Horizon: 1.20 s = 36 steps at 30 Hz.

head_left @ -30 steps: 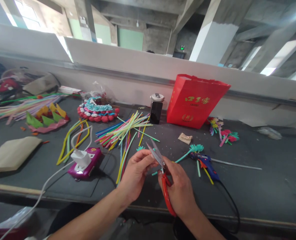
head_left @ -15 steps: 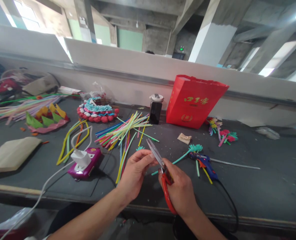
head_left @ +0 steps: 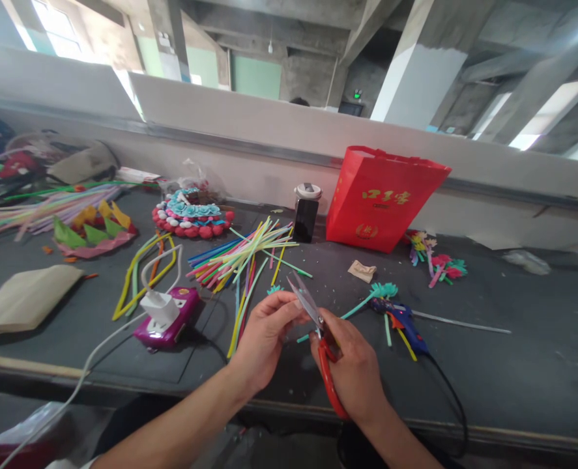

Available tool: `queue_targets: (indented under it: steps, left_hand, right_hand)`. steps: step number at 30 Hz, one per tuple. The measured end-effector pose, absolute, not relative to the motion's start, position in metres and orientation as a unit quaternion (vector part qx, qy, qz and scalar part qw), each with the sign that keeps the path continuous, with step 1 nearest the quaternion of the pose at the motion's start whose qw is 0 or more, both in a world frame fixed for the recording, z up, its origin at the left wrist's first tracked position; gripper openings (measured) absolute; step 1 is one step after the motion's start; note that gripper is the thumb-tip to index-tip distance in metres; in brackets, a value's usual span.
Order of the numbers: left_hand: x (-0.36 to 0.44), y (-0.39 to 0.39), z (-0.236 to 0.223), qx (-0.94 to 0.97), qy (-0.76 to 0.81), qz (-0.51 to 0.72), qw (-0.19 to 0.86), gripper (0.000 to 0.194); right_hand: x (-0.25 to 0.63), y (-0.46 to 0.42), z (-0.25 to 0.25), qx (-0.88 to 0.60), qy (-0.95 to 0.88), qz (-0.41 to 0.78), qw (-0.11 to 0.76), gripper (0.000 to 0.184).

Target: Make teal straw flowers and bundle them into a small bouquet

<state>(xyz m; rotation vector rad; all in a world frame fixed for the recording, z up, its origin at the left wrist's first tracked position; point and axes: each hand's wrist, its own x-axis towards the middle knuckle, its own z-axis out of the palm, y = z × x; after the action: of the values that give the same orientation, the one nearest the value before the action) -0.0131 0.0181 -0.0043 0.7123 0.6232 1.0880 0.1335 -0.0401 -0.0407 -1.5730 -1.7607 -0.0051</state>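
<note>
My left hand (head_left: 268, 335) is closed, thumb and fingertips pinched together. What lies in the pinch is too small and hidden to make out; a teal fringed tuft (head_left: 275, 290) shows just behind these fingers. In my right hand (head_left: 353, 358) is a pair of scissors with red handles (head_left: 331, 384). Their blades point up and left, slightly parted, right at the left fingertips. Beyond the right hand lies a teal fringed flower (head_left: 384, 290) with a long stem, touching a blue glue gun (head_left: 406, 327) with a clear glue stick in its back.
A pile of coloured chenille stems (head_left: 249, 254) lies ahead, before a dark phone (head_left: 306, 218) leaning on a lidded cup. A red paper bag (head_left: 384, 202) stands behind. Left are a purple power socket (head_left: 166, 326) with a white plug, a felt crown (head_left: 93, 234) and beaded headbands (head_left: 193, 218).
The scissor blades open and close slightly at the left fingertips, and the red handles shift a little. Both hands stay in nearly the same place.
</note>
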Motion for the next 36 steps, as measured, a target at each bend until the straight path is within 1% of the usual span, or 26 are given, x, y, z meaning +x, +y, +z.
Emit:
queue_targets:
  steps: [9,17,24,30,36]
  left_hand:
    - [-0.013,0.018,-0.003,0.333,0.271,0.497,0.754,0.008]
    - [-0.013,0.017,-0.004,0.33,0.273,0.503,0.751,0.009]
    - [-0.012,0.015,-0.002,0.338,0.273,0.504,0.746,0.009]
    - [-0.01,0.014,-0.004,0.337,0.28,0.503,0.745,0.009]
    - [-0.01,0.012,-0.006,0.343,0.276,0.504,0.743,0.008]
  right_hand:
    - [0.13,-0.044,-0.04,-0.61,-0.677,0.051,0.408,0.037]
    - [0.128,-0.042,-0.041,-0.619,-0.676,0.038,0.398,0.036]
    - [0.126,-0.046,-0.04,-0.614,-0.666,0.08,0.417,0.037]
    - [0.126,-0.043,-0.042,-0.634,-0.66,0.064,0.398,0.038]
    - [0.122,-0.045,-0.04,-0.61,-0.651,0.118,0.436,0.039]
